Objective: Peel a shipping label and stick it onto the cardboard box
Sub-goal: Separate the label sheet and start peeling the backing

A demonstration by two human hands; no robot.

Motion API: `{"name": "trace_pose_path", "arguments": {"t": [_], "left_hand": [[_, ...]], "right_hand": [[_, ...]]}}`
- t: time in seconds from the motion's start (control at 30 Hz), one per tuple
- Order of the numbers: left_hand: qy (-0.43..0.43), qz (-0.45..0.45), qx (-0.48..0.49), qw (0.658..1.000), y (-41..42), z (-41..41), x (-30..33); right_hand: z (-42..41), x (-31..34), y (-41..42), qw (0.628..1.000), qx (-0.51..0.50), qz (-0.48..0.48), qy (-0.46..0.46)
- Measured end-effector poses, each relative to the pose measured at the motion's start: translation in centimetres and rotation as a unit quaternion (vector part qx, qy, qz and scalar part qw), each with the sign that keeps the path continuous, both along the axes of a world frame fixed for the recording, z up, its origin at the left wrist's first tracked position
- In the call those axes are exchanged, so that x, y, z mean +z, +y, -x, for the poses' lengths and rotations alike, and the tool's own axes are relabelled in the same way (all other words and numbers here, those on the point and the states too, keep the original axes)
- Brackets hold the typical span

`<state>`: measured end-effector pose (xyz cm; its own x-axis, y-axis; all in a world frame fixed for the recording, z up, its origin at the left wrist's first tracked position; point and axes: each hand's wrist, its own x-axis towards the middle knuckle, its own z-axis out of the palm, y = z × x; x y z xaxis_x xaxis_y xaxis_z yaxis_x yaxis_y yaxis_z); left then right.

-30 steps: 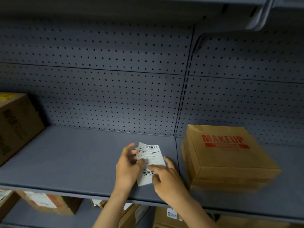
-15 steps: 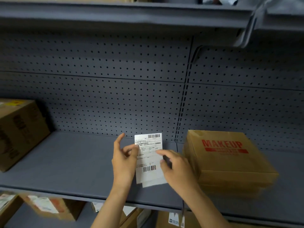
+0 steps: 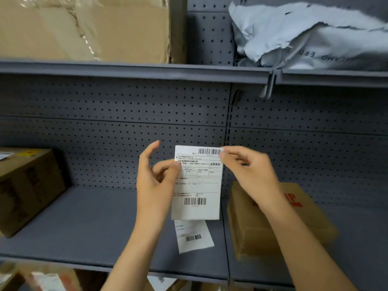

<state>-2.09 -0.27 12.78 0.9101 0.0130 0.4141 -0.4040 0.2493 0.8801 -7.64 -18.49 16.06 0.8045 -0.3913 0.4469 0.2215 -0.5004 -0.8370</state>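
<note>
Shipping label (image 3: pixel 197 183), white with barcodes, held upright over the shelf (image 3: pixel 84 223): left hand (image 3: pixel 156 181) grip pinches its left edge, right hand (image 3: pixel 249 171) its top-right corner. Second label (image 3: pixel 193 236) lies below. Cardboard box (image 3: pixel 273 232) sits right, partly hidden by the right forearm.

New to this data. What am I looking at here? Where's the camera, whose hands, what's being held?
No robot here: one wide-angle camera worn on a person's head looks forward and down at two bare hands before grey shelving. The left hand pinches the left edge of a white shipping label, and the right hand pinches its top right corner, apparently starting to peel. A second label lies on the shelf below it. The target cardboard box, printed in red, sits to the right; another brown box sits far left.
</note>
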Motion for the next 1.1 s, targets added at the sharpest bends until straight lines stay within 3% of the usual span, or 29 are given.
{"name": "trace_pose_path", "arguments": {"t": [0.3, 0.43, 0.53, 0.73, 1.1], "left_hand": [[-0.052, -0.071, 0.048, 0.995, -0.9, 1.0, 2.4], [-0.184, -0.175, 0.166, 0.953, -2.5, 2.6, 3.1], [-0.238, -0.220, 0.156, 0.933, -3.9, 4.1, 3.3], [-0.240, -0.209, 0.104, 0.942, -4.7, 4.9, 3.2], [-0.156, -0.186, 0.019, 0.970, -5.0, 5.2, 3.6]], "right_hand": [[3.0, 2.7, 0.0, 0.997, 0.050, -0.048, -0.023], [3.5, 2.8, 0.1, 0.996, 0.047, -0.076, -0.030], [3.9, 2.6, 0.4, 0.994, 0.061, -0.081, -0.029], [4.5, 2.5, 0.1, 0.987, 0.087, -0.133, -0.031], [5.1, 2.8, -1.0, 0.977, 0.127, -0.169, -0.014]]}}
